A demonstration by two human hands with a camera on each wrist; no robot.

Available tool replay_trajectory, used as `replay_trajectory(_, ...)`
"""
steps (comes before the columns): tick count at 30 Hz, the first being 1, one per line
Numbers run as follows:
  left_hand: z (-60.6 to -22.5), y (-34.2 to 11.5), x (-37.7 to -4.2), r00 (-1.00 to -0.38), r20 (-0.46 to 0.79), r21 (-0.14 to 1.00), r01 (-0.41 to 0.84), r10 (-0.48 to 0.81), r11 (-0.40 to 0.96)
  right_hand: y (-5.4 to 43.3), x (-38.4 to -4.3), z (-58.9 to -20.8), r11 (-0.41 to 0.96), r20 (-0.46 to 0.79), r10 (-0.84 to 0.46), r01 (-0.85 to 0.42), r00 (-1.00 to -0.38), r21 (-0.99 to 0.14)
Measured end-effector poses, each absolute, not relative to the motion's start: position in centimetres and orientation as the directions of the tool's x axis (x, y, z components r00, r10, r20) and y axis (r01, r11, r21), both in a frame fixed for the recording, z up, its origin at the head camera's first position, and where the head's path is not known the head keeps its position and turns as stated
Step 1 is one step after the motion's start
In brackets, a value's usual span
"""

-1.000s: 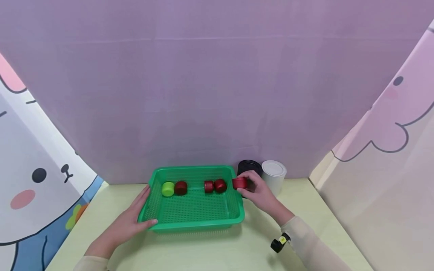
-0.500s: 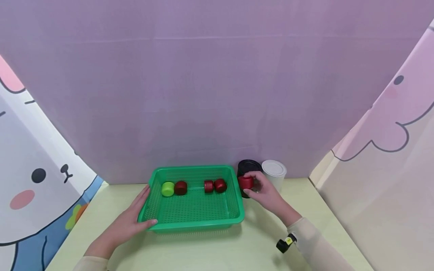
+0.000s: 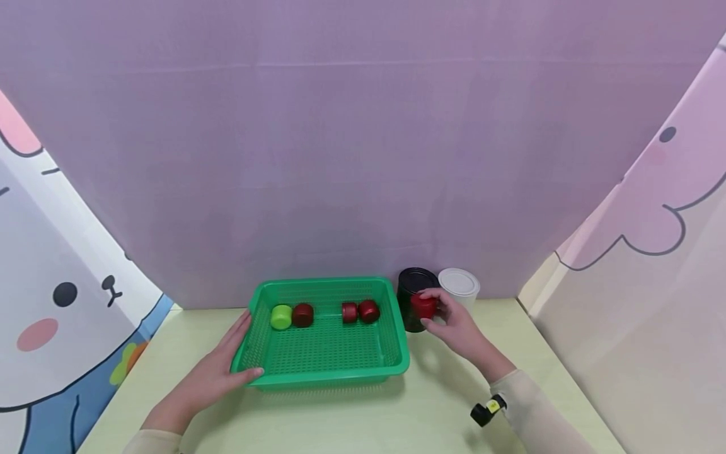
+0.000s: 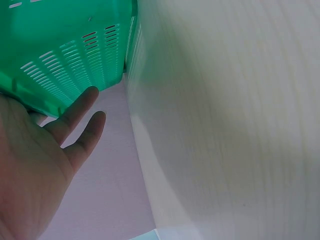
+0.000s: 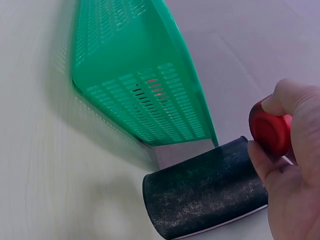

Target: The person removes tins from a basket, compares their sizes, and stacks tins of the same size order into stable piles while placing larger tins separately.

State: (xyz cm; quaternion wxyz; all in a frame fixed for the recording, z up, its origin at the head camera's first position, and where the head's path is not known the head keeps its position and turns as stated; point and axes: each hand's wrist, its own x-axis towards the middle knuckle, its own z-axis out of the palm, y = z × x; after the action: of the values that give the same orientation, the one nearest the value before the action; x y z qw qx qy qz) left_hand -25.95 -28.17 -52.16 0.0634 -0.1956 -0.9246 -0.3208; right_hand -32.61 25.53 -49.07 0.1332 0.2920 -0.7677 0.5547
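Observation:
In the head view my right hand pinches a small red cylinder between thumb and fingers, raised in front of a black canister. The right wrist view shows the red cylinder tilted, with a recessed end, close to the top of the black canister. My left hand rests at the left side of a green plastic basket, thumb over the front corner. Its fingers lie straight along the basket's outer wall. Inside the basket are a lime-green cylinder, a dark red one and two red ones.
A white canister stands right of the black one, against the purple backdrop. Printed cartoon panels flank the pale table on both sides. A small black device is strapped at the right wrist.
My right hand has moved right with the red cylinder, from above the basket's right rim to in front of the black canister. The left hand and basket have stayed in place.

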Motion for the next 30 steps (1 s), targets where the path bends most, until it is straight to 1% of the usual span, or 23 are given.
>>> replay_trajectory(5,-52.2,-28.1,-25.9,-0.918,0.236,0.572,0.397,0.319,0.718,26.1,-32.8,-49.5,0.202,0.532,-0.277,-0.590,-0.800,-0.782)
replay_trajectory(15,-51.9,-27.9,-25.8,-0.917,0.237,0.574,0.398,0.320,0.716,27.2,-32.8,-50.2,0.221,0.534,-0.226,-0.577,-0.815,-0.786)
replay_trajectory(22,-51.8,-27.9,-25.8,-0.918,0.237,0.573,0.397,0.318,0.717,27.8,-32.8,-50.4,0.268,0.514,-0.185,-0.546,-0.838,-0.794)
replay_trajectory(30,-52.1,-28.0,-25.9,-0.919,0.235,0.570,0.394,0.316,0.721,28.4,-32.8,-50.9,0.363,0.533,-0.165,-0.554,-0.830,-0.749)
